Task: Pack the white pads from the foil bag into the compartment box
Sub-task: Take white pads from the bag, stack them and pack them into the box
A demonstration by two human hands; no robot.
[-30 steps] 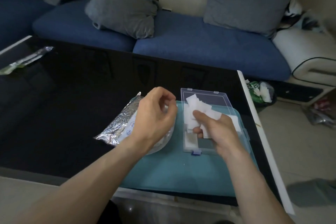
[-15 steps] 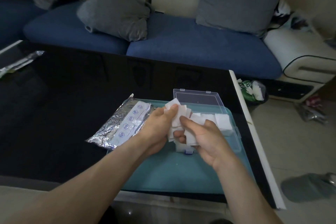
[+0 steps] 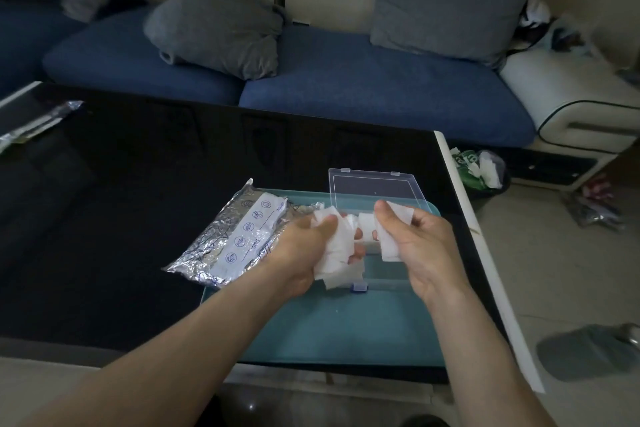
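Head view, progress: A person's two hands work a bunch of white pads (image 3: pixel 337 246) just above the compartment box (image 3: pixel 372 184), at the 6 o'clock end of the box. By the look of it the pads are out of the bag but not yet bedded in the compartments, so packing is judged at an early-to-middle stage.

Head view, still to do: The pads have to be sorted into the compartments and the lid lowered (whether any already lie inside cannot be told, the hands cover the tray part).

Left hand (image 3: pixel 304 253): Thumb and fingers are clamped round the larger share of the pads, a loose fan of them hanging toward 6 o'clock.

Right hand (image 3: pixel 412 246): Thumb and curled fingers pinch a smaller fold of pads, near the left hand's bunch.

Pads: Thin, soft, white rectangles, overlapping and slightly crumpled.

Box: Clear plastic, its lid standing open at 12 o'clock, a blue latch at its near edge, set on a teal tray (image 3: pixel 346 329).

Foil bag (image 3: pixel 228 243): Crinkled silver with a printed white label, lying flat at 9 o'clock of the hands, half on the tray and half on the black table (image 3: pixel 121 201).
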